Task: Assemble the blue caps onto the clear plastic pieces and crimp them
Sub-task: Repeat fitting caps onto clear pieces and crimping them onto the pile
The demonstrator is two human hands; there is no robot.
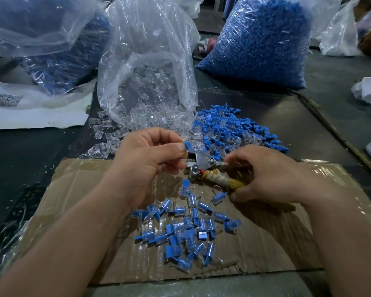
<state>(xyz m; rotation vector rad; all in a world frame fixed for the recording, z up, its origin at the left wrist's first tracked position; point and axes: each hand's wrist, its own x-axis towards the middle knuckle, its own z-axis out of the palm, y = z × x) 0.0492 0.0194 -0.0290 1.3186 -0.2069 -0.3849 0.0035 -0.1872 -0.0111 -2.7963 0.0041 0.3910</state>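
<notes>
Clear plastic pieces (146, 116) inside open bag (150, 28)

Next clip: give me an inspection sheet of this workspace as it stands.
Surface: cardboard sheet on a dark table.
Job's things: assembled pieces piled on the cardboard; loose blue caps and clear pieces beyond; crimping tool.
Clutter: printed paper left, white wad right.
Grippers: left hand pinches a blue-capped piece at the tool's head; right hand grips its wrapped handle.
Cables: nothing seen.
Surroundings: open bag of clear pieces, bags of blue parts.

L hand (150, 155) pinching blue cap (187, 145), R hand (263, 179) gripping crimper (204, 163)
</notes>
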